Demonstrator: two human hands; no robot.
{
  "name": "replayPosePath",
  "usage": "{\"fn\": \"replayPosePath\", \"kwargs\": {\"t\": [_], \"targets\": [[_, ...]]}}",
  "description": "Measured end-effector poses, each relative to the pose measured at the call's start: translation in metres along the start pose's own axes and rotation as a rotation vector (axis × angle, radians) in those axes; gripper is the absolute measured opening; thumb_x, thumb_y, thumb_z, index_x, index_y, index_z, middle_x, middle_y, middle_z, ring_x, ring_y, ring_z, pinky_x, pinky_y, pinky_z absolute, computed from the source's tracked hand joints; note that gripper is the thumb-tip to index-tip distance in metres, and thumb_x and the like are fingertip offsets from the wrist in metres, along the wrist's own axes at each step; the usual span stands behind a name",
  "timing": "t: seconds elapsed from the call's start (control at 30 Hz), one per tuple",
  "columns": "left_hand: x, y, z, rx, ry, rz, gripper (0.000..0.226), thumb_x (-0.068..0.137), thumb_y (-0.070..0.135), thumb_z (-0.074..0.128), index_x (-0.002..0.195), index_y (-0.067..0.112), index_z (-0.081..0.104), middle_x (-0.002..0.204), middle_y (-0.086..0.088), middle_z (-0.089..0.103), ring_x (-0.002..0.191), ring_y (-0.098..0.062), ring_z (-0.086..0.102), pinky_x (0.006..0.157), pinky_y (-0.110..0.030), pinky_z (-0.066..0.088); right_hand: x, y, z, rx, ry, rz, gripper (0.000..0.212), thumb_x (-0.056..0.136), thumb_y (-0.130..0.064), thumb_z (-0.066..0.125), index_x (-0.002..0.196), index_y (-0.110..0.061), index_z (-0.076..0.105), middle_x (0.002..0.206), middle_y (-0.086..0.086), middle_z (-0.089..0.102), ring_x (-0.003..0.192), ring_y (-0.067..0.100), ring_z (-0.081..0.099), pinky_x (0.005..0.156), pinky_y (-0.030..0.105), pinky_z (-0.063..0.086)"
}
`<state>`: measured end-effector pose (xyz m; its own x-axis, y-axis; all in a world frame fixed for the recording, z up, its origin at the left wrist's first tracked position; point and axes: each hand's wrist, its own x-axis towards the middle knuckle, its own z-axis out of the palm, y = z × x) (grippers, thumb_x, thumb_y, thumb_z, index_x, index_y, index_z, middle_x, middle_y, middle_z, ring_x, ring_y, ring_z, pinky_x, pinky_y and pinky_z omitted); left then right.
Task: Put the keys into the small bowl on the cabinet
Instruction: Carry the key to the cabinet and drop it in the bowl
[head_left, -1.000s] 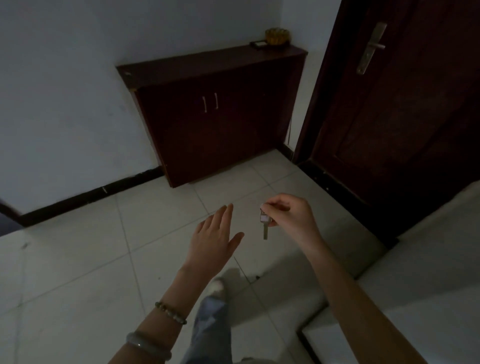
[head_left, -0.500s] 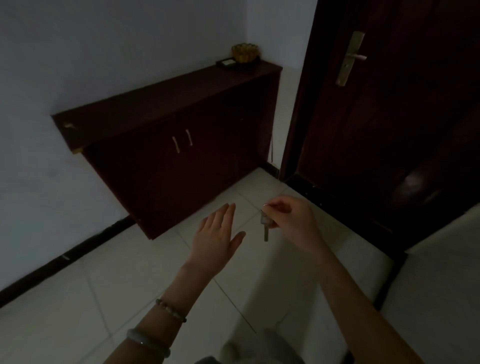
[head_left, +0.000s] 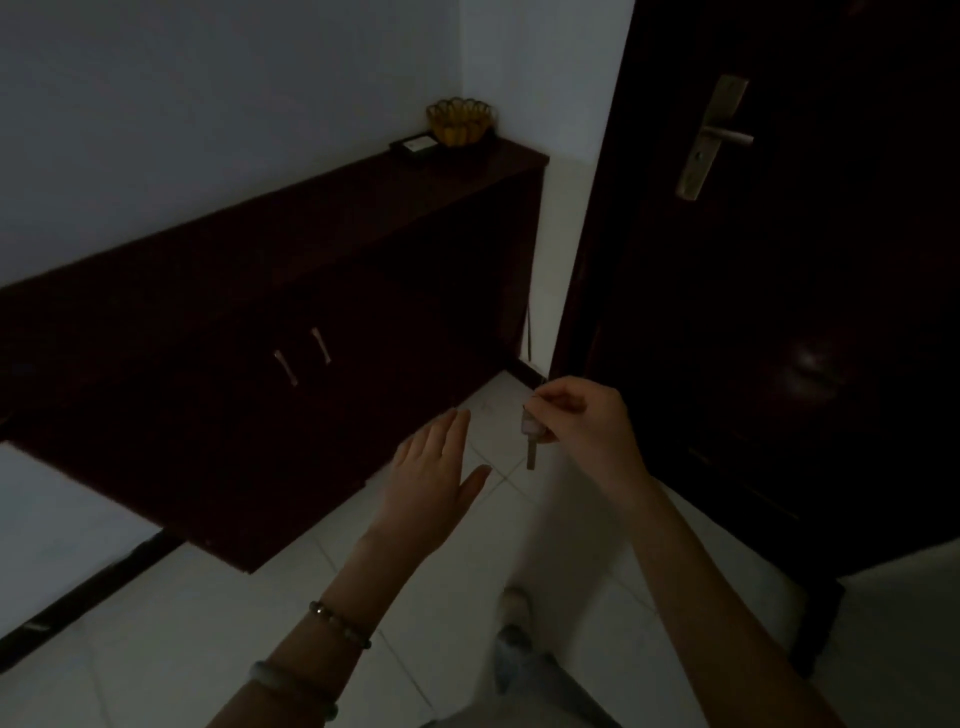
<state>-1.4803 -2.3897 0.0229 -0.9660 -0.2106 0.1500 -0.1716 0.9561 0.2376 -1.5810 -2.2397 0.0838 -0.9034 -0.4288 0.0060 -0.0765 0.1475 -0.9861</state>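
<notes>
The fingers (head_left: 558, 402) of the right hand (head_left: 587, 426) pinch the keys (head_left: 531, 436), which hang down over the floor. The left hand (head_left: 434, 478) is flat, fingers spread, holding nothing. The small yellow bowl (head_left: 460, 122) sits far off, at the back end of the dark cabinet (head_left: 291, 234) surface. This looks like the carrying step. Next, the keys must go up over the bowl.
</notes>
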Motion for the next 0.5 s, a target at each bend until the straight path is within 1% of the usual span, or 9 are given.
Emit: {"fn": "replayPosePath", "kwargs": {"t": [0.2,0.33,0.4,0.5], "targets": [[0.124,-0.001,0.008,-0.015,0.006,-0.03,0.066,0.093,0.049,0.038,0.144,0.013,0.017,0.151,-0.009,0.027,0.136,-0.023,0.026,0.11,-0.037,0.023,0.123,-0.001,-0.026,-0.02,-0.025,-0.015,0.01,0.082,-0.01,0.066,0.076,-0.019,0.067,0.07,0.003,0.069,0.063,0.009,0.068,0.057,0.017,0.055],[0.183,-0.004,0.011,-0.038,0.029,-0.047,0.066,0.093,0.046,0.043,0.143,0.011,0.021,0.15,-0.011,0.03,0.136,-0.025,0.028,0.109,-0.038,0.025,0.189,0.002,-0.032,-0.044,-0.042,-0.013,0.015,0.081,-0.013,0.067,0.072,-0.025,0.067,0.071,-0.001,0.069,0.066,0.007,0.068,0.056,0.016,0.053],[0.209,-0.009,0.013,-0.035,0.034,-0.043,0.065,0.092,0.045,0.044,0.143,0.009,0.022,0.149,-0.012,0.032,0.135,-0.026,0.03,0.109,-0.037,0.025,0.219,0.003,-0.032,-0.041,-0.054,-0.015,0.017,0.08,-0.014,0.068,0.071,-0.029,0.068,0.073,-0.002,0.07,0.068,0.008,0.068,0.057,0.018,0.053],[0.249,-0.019,0.018,-0.025,0.047,-0.049,0.065,0.092,0.045,0.045,0.143,0.009,0.024,0.148,-0.013,0.033,0.134,-0.026,0.031,0.109,-0.037,0.026,0.263,0.006,-0.031,-0.043,-0.057,-0.031,0.016,0.08,-0.016,0.068,0.072,-0.029,0.068,0.073,-0.001,0.07,0.07,0.011,0.068,0.06,0.021,0.055]]}}
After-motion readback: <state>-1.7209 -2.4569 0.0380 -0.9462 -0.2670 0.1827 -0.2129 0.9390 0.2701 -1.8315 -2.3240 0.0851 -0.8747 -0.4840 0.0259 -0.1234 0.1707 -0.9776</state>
